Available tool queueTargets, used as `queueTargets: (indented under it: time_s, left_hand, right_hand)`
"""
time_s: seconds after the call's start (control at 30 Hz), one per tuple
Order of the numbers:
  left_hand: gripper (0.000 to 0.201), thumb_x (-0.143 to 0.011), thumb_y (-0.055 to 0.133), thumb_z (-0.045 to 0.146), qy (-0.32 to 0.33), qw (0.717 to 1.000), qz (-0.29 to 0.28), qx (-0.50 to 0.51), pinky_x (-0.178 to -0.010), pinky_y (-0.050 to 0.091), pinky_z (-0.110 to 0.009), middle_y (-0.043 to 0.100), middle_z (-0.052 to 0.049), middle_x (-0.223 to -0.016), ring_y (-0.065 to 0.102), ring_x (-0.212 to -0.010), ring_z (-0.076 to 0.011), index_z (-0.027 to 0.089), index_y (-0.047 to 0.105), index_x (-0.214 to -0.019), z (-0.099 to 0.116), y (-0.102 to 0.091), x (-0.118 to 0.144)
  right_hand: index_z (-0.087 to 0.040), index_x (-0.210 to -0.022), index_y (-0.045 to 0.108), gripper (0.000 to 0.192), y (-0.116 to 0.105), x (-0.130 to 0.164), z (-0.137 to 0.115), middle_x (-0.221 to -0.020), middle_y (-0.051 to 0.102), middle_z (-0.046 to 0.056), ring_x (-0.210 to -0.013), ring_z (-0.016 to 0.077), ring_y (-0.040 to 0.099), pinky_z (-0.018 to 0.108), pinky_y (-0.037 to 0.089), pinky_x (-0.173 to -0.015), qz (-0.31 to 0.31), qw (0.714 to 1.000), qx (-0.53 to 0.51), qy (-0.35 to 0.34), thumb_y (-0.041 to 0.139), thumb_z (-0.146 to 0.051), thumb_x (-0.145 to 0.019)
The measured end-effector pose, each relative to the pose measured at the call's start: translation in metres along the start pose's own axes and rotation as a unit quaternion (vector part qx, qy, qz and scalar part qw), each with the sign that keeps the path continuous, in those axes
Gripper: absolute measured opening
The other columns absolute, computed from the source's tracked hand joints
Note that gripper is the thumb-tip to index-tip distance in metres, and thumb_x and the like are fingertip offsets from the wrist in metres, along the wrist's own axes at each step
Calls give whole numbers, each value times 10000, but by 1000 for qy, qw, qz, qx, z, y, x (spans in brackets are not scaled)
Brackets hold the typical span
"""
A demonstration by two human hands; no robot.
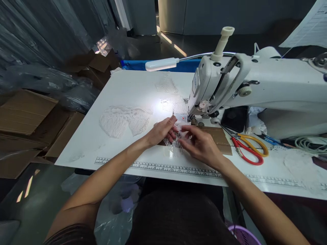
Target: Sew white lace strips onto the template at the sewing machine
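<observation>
Fingers half curled, a right hand holds a sheer white lace piece against a half-curled left hand, whose grip cannot be told. The lace, gathered and fringed, is just in front of the white metal sewing machine's needle area; work on it appears unfinished. Beyond, scalloped white lace pieces lie flat on a white table, whether done or waiting unclear.
</observation>
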State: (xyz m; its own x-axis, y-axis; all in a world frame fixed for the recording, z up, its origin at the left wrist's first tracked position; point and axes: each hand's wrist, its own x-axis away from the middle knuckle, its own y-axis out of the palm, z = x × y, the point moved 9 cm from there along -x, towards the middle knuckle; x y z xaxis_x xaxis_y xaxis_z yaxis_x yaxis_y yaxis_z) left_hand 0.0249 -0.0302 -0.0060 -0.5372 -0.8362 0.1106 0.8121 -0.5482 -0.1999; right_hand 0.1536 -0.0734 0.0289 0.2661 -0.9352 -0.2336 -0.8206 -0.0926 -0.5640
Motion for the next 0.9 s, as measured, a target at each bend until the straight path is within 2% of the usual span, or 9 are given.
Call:
queueTargets:
  time_s: [0.1, 0.2, 0.27, 0.33, 0.47, 0.63, 0.73, 0.83, 0.9]
  left_hand:
    - [579, -992, 435, 560, -32, 999, 7, 2, -648, 581, -308, 698, -150, -994, 706, -743, -178, 103, 452, -1348, -7, -4, 0]
    - [577, -891, 664, 330, -23, 996, 34, -82, -608, 561, -279, 706, -72, -892, 697, -701, -161, 128, 420, -1373, -3, -6, 4]
    - [531, -861, 648, 218, -22, 992, 45, -116, -585, 554, -262, 701, -34, -824, 685, -653, -141, 130, 448, -1346, -1, -5, 7]
    - [443, -856, 592, 164, -33, 991, 57, -116, -588, 561, -264, 698, -17, -768, 683, -621, -133, 126, 497, -1287, 0, -4, 9]
    - [182, -865, 580, 225, -64, 982, 85, -154, -591, 552, -285, 673, 1, -610, 672, -568, -147, 139, 623, -1020, 0, -9, 11]
    - [240, -853, 662, 401, -16, 944, 171, -282, -552, 462, -258, 634, 11, -568, 623, -540, -132, 167, 636, -805, 20, -29, 15]
    - [205, -850, 663, 360, 0, 932, 181, -315, -536, 419, -247, 611, 18, -571, 584, -538, -116, 172, 639, -773, 23, -35, 15]
    - [178, -849, 668, 342, 8, 927, 147, -345, -519, 400, -241, 615, 8, -628, 552, -543, -106, 169, 662, -806, 18, -35, 13]
    - [186, -844, 679, 348, 40, 901, 146, -406, -504, 380, -239, 649, -32, -780, 564, -611, -123, 168, 686, -888, 21, -38, 13]
  right_hand:
    - [-181, -1245, 617, 440, 4, -4, 6, -971, 717, 84, -660, 157, 620, 280, 486, -571, -76, 997, -21, 8, 574, -454, -902]
    - [-182, -1120, 689, 351, -22, -5, 34, -850, 721, 69, -629, 177, 620, 308, 498, -601, -20, 994, 92, 54, 518, -423, -931]
    - [-188, -1113, 697, 314, -32, -2, 41, -924, 721, 86, -739, 214, 656, 349, 527, -694, 5, 987, 159, 26, 502, -360, -936]
    - [-193, -1195, 669, 330, -24, 1, 37, -1048, 692, 111, -895, 242, 659, 392, 538, -814, -18, 983, 179, -38, 487, -314, -948]
    - [-198, -1287, 624, 368, 3, 9, 24, -1150, 601, 155, -1061, 282, 585, 479, 509, -945, -74, 958, 237, -146, 463, -266, -963]
    - [-188, -1352, 577, 413, 10, 2, 26, -1095, 564, 161, -1006, 286, 575, 466, 527, -898, -89, 939, 295, -150, 416, -243, -976]
    - [-181, -1367, 567, 423, 9, 0, 26, -1081, 557, 160, -956, 274, 580, 435, 532, -861, -88, 938, 301, -147, 408, -239, -979]
    - [-188, -1342, 588, 404, 10, 2, 24, -1081, 551, 158, -981, 279, 565, 434, 516, -884, -77, 934, 316, -149, 431, -234, -972]
    - [-199, -1337, 589, 399, 12, 3, 24, -1104, 541, 161, -1010, 287, 549, 442, 504, -897, -78, 926, 337, -150, 446, -232, -966]
